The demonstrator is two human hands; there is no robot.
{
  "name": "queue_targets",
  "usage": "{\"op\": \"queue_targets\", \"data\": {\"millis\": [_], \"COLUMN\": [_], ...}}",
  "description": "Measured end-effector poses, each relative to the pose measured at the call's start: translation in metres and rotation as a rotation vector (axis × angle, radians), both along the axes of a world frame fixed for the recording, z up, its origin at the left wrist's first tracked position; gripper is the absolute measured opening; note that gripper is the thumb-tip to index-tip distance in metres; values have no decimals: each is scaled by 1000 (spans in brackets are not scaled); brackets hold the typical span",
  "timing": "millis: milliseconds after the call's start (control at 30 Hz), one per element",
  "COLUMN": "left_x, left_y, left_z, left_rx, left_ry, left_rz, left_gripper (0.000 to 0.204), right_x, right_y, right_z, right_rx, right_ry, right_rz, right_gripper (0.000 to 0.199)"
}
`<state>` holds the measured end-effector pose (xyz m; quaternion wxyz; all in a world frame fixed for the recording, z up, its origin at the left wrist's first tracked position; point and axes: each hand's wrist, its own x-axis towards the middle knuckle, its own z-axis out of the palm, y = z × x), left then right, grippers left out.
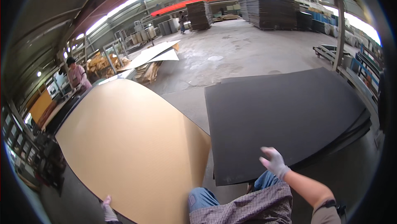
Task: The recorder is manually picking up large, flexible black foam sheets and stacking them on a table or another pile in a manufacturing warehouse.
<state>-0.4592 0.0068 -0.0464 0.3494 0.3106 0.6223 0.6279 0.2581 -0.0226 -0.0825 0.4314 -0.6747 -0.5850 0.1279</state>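
Observation:
A large tan sheet (136, 141) stretches away on my left, bowed along its right side. Its near left edge is in the grip of my gloved left hand (107, 210), with the thumb on top and the other fingers hidden beneath. To the right lies a stack of large black sheets (285, 112), their edges slightly out of line. Above the near part of this stack is my gloved right hand (274, 162), fingers apart and nothing in them; whether it touches the top sheet I cannot tell.
A person (77, 75) stands at the machine beyond the tan sheet, at left. Pale sheets (151, 54) lie on a pile farther off. Tall dark stacks (269, 11) stand at the back. A metal post (340, 29) and blue-framed rack (368, 73) border the right side.

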Motion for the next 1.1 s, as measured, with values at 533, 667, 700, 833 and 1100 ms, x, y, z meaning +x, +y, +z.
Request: {"op": "queue_targets", "data": {"millis": [533, 667, 700, 833, 1100], "left_x": [517, 522, 530, 447, 439], "left_y": [-56, -56, -63, -72, -23], "left_z": [85, -4, -35, -60, 3], "left_rx": [767, 357, 431, 464, 668], "left_ry": [1195, 1283, 1210, 1103, 1483], "left_rz": [-946, -1220, -1324, -1292, -1229], "left_gripper": [59, 55, 52, 43, 17], "right_x": [-31, 192, 316, 288, 202], "right_y": [155, 63, 21, -106, -174], "right_z": [417, 272, 180, -98, -296], "right_rx": [530, 560, 537, 263, 421], "right_ry": [-262, 209, -50, 678, 1140], "right_rz": [522, -20, -173, -630, -996], "right_gripper": [31, 27, 29, 23, 22]}}
